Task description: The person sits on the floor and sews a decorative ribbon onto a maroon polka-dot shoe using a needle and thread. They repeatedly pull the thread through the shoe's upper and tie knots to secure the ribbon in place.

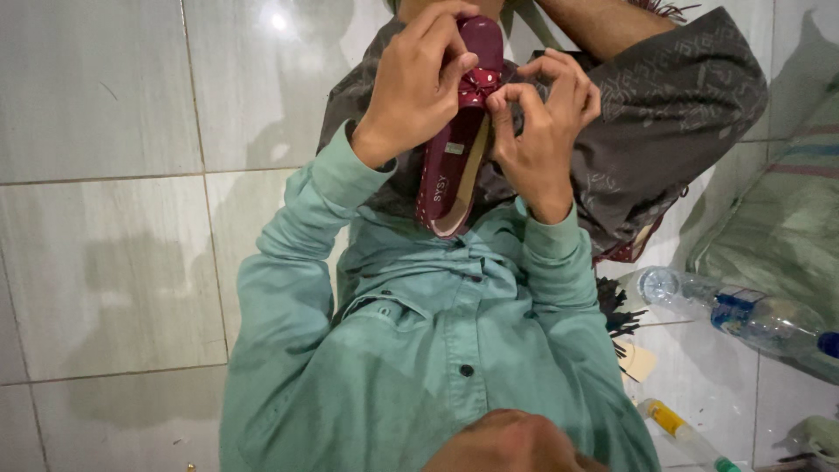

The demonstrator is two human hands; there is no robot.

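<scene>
A dark red flat shoe [454, 166] with a small bow [479, 85] on its toe rests on my lap, toe pointing away from me. My left hand [415, 83] grips the shoe's toe from the left, thumb against the bow. My right hand [542, 131] pinches the bow from the right with its fingertips. Both forearms wear teal shirt sleeves. The far tip of the shoe is partly covered by my left fingers.
I sit on a pale tiled floor [105, 218] in grey patterned cloth [673, 105]. At the right lie a clear plastic bottle [743, 315], a small tube with a yellow band [677, 428], a paper scrap [638, 360] and a greenish sack [786, 218].
</scene>
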